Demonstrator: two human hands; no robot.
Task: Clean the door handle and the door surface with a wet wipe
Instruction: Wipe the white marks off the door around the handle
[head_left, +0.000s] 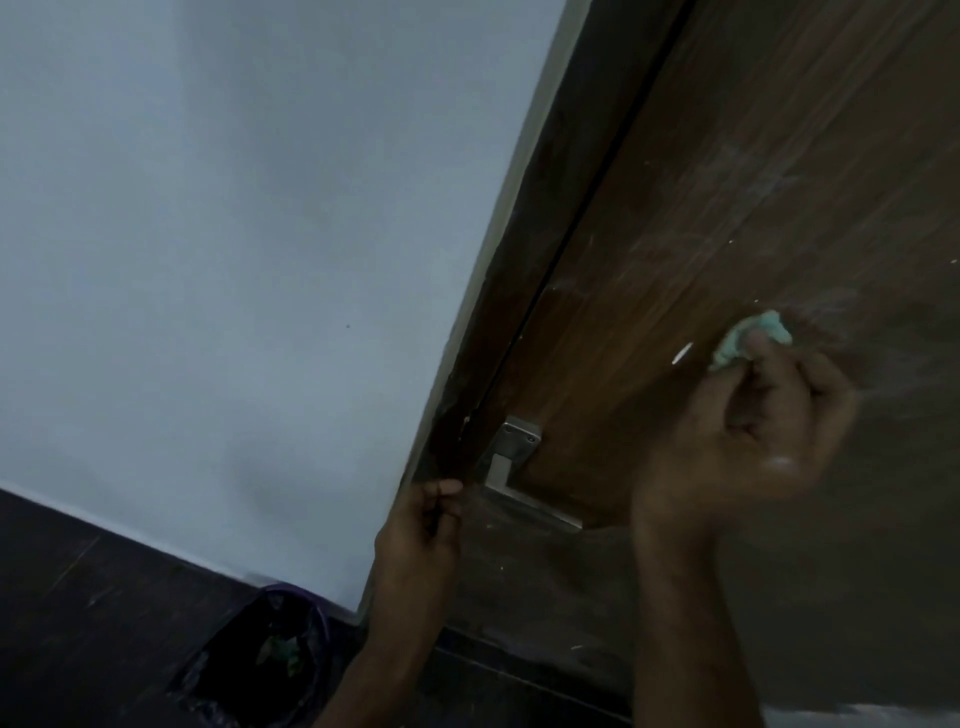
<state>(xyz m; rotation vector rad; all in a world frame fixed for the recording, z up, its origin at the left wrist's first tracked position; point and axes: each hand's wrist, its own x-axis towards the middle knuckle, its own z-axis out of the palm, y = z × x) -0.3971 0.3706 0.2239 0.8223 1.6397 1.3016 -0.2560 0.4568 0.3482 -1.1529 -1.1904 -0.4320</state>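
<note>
A brown wooden door (727, 208) fills the right side, with pale smears and white specks on its surface. My right hand (753, 415) is raised against the door and pinches a crumpled pale green wet wipe (748, 338), which presses on the wood. A silver metal door handle (519, 467) sits lower, near the door's left edge. My left hand (426, 525) is just left of the handle with its fingers curled at the door frame; whether it touches the handle is unclear.
A white wall (234, 260) covers the left. Along the door runs the dark door frame (519, 260). On the dark floor below stands a bin lined with a black bag (270, 654), close to my left forearm.
</note>
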